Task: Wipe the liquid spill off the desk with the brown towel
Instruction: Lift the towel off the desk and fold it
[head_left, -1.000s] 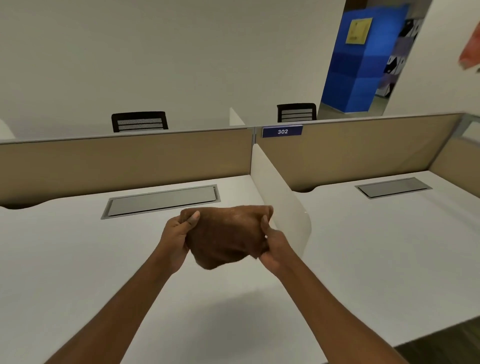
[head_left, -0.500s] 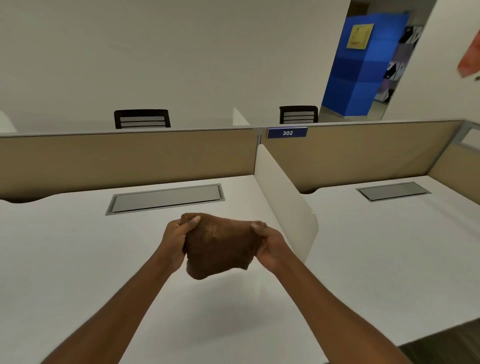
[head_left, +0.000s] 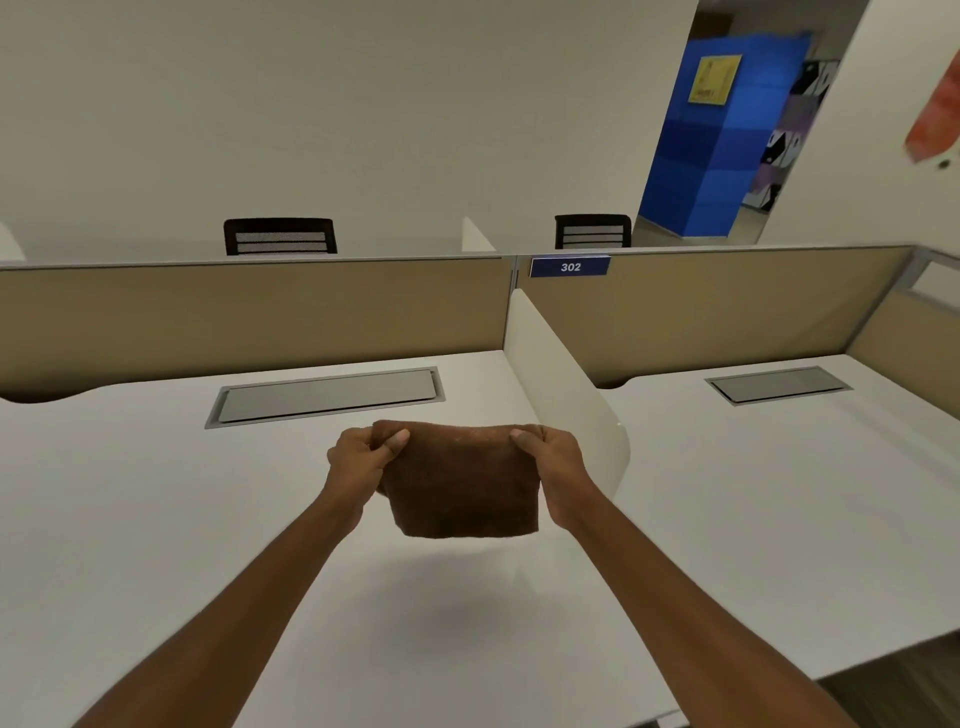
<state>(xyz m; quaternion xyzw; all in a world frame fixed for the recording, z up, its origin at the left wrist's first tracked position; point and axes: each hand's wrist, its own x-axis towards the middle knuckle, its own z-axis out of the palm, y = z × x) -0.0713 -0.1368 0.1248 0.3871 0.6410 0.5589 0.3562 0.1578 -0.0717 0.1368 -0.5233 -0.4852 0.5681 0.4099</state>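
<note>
brown towel (head_left: 460, 480) held up in air above white tabletop (head_left: 156, 519), spread flat btwn both hands | L hand (head_left: 361, 462) fingers clamped on towel's top-left corner | R hand (head_left: 553, 465) fingers clamped on top-right corner | towel just in front of grey cable tray (head_left: 327, 396), shadow on tabletop under towel | no spill discernible

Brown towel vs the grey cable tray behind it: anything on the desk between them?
Nothing. In the head view the white desk is bare between the brown towel and the grey cable tray; no spill visible there.
</note>
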